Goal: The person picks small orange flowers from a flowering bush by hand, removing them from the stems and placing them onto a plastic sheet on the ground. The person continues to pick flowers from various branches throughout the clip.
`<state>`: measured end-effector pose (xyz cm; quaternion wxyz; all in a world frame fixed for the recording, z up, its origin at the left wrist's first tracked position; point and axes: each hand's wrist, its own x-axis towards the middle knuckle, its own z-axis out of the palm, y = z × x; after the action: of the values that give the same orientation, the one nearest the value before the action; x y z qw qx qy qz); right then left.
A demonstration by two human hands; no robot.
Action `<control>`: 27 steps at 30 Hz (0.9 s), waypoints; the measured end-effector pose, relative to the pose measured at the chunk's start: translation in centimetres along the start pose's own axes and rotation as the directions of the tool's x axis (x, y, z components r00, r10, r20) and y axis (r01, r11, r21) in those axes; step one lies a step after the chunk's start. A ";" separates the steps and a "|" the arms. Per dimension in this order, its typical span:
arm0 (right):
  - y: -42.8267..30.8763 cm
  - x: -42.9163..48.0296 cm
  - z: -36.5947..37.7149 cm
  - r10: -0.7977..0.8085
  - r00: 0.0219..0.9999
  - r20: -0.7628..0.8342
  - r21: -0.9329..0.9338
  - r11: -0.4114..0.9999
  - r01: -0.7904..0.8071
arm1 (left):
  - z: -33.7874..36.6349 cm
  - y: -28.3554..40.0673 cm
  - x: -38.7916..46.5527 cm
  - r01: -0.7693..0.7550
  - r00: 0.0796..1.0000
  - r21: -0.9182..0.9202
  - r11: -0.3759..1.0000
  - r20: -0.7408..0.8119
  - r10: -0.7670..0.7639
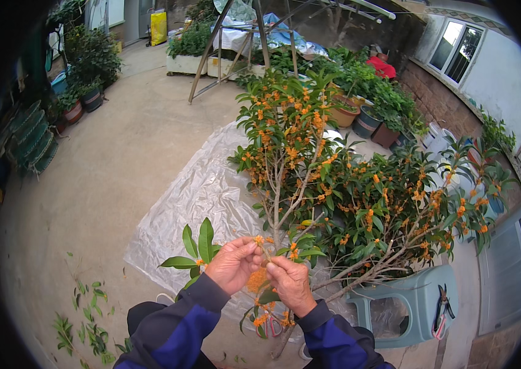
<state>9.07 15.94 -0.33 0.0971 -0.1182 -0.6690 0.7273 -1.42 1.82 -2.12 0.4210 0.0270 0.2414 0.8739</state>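
My left hand (237, 263) pinches a small orange blossom cluster (259, 240) between thumb and fingertips. Beside it, my right hand (290, 283) grips a thin leafy twig (267, 253) from which the cluster seems to grow. Below the hands, a heap of loose orange blossoms (255, 280) lies on a clear plastic sheet (186, 207). Large cut osmanthus branches (276, 198), thick with green leaves and orange flowers, rise in front of me. Scissors with red handles (269, 326) rest low between my feet, partly covered by leaves.
On the right stands a pale green plastic stool (421, 290) with pruning shears (442, 309) on its seat. Stripped leaves (94, 334) litter the concrete at left. A metal frame (262, 37) and several potted plants (344, 110) stand farther back.
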 end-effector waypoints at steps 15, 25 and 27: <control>0.4 0.1 -0.3 0.056 0.995 0.077 0.114 0.991 -0.065 | -0.9 -0.5 2.1 -0.081 0.970 0.387 0.918 -0.181 0.162; 0.2 0.2 -0.6 0.080 0.997 -0.014 -0.047 0.996 -0.081 | 1.5 1.5 1.1 -0.068 0.961 0.517 0.853 -0.195 0.194; 0.3 0.4 -0.8 0.052 0.999 -0.016 -0.097 0.994 -0.053 | 2.3 1.7 0.9 -0.081 0.957 0.510 0.857 -0.200 0.209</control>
<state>8.91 16.75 -0.74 0.0767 -0.1454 -0.6995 0.6955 -2.64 2.49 0.50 0.2988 0.0429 0.5057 0.8082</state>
